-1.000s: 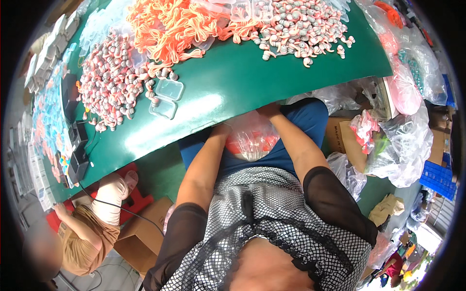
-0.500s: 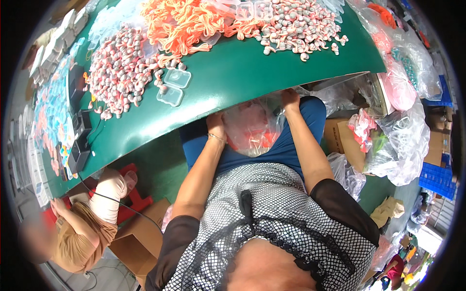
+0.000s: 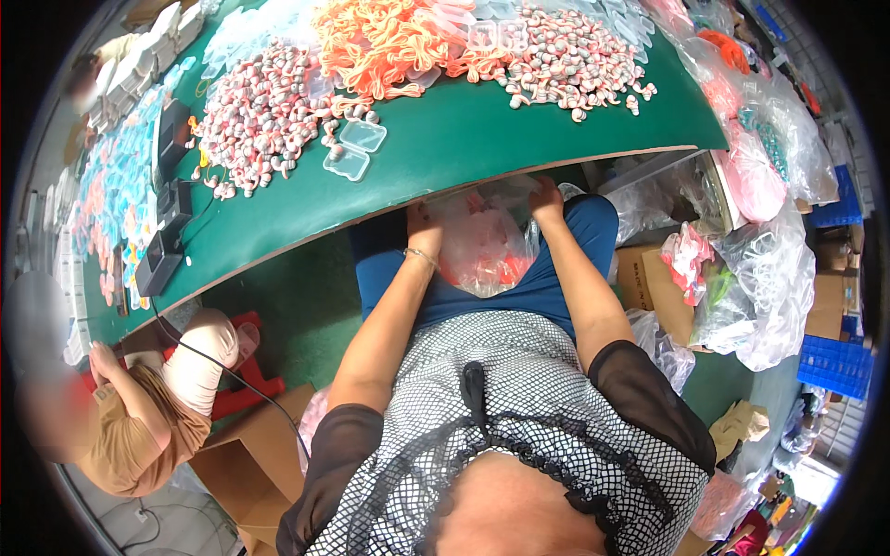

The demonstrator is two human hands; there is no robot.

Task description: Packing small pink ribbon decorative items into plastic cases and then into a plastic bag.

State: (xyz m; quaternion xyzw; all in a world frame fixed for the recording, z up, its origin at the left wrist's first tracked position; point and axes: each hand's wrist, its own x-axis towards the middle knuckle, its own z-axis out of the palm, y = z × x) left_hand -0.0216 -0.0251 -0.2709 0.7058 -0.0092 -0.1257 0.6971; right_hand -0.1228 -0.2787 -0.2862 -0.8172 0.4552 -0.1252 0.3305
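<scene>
I see the right hand (image 3: 547, 198) closed on the upper right edge of a clear plastic bag (image 3: 485, 243), and the left hand (image 3: 424, 230) against the bag's left side; its fingertips sit so close under the table edge that I cannot tell whether they are pinching the plastic. The bag, with red and pink contents, rests between the thighs of blue trousers (image 3: 389, 269), just below the green table (image 3: 445, 134). On the table, nearest me, an open hinged clear plastic box (image 3: 362, 137) lies beside a heap of gray-and-pink striped beads (image 3: 255, 120). Beyond it are looped orange cords (image 3: 380, 46), then a second bead heap (image 3: 575, 69) to the right. An open cardboard box (image 3: 269, 454) stands at lower left, near a seated co-worker in a brown top (image 3: 153, 440).
</scene>
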